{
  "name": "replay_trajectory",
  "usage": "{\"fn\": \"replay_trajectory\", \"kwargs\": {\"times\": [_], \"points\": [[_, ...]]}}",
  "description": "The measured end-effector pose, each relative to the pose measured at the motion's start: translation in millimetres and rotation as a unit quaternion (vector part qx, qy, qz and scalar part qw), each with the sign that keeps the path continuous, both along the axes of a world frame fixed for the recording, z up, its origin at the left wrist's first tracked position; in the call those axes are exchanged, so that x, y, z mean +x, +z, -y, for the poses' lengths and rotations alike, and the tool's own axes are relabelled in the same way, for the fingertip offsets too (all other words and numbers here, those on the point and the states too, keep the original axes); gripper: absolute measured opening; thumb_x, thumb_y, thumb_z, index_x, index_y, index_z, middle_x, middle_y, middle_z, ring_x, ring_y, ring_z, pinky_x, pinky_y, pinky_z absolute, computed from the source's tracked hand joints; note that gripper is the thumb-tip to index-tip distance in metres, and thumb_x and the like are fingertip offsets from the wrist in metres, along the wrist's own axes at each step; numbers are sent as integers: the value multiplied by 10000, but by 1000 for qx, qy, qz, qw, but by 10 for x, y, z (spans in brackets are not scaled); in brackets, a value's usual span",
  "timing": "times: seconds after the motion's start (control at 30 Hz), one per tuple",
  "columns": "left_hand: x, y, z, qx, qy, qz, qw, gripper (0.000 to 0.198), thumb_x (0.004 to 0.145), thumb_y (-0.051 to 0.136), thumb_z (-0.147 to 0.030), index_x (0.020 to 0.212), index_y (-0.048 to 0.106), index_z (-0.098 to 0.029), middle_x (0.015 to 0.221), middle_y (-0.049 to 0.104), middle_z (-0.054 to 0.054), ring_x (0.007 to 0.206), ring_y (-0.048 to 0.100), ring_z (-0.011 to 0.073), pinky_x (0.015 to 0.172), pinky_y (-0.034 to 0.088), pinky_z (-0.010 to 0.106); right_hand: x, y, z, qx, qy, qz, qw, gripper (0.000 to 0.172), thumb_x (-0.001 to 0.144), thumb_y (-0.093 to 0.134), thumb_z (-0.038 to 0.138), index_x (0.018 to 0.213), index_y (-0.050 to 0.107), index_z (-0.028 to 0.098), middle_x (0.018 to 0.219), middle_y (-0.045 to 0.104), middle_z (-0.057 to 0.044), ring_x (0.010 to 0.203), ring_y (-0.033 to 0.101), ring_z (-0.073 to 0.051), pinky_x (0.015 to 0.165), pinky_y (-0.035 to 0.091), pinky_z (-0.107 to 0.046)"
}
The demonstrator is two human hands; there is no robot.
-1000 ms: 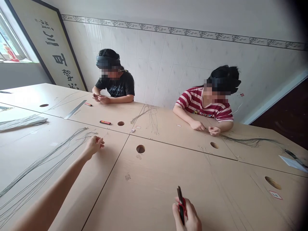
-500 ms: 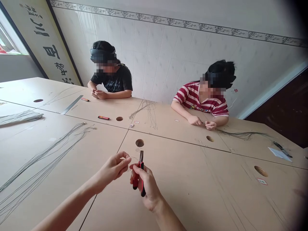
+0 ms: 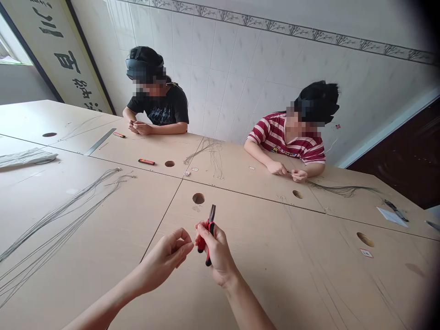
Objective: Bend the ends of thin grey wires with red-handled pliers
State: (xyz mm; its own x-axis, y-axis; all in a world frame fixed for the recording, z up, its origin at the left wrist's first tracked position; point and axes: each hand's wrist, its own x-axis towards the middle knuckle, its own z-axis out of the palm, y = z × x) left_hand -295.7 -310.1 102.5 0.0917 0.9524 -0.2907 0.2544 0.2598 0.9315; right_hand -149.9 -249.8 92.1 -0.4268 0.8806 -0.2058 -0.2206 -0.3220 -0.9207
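Note:
My right hand (image 3: pixel 220 259) is wrapped round a pair of pliers (image 3: pixel 207 238) with red and black handles. The metal jaws point up and away from me. Just to the left, my left hand (image 3: pixel 170 254) is closed in a pinch, its fingertips close to my right fingers. A thin strand, like a fine cord, shows faintly between the two hands; its ends are too small to make out. Both hands are above the tabletop (image 3: pixel 165 293).
Bundles of thin dark cords (image 3: pixel 68 206) lie at left, with more cords (image 3: pixel 204 151) farther back. Round holes (image 3: pixel 198 198) pierce the table. Two people (image 3: pixel 158 105) sit opposite, hands on the table. A ruler (image 3: pixel 99 142) and a utility knife (image 3: pixel 395 210) lie farther off.
Both my hands have moved slightly to the right in view, the left also lower. The pliers are tilted more to the right. The camera view has shifted a little.

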Motion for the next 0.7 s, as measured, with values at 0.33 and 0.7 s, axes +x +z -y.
{"fn": "replay_trajectory", "kwargs": {"times": [0.33,0.7], "points": [[122,174,-143,58,7,25,998,310,891,534,-496,987,690,-245,1138,661,67,1053,576,238,861,463,301,194,111,11,170,26,95,980,283,894,540,443,758,499,198,663,429,30,617,375,-120,607,341,-256],[420,107,-292,19,47,277,959,276,863,661,-366,1079,756,-223,1100,739,71,1081,623,253,1046,412,392,374,41,-7,269,-5,244,932,103,876,517,284,812,527,203,734,549,-12,658,475,-153,606,395,-262]]}}
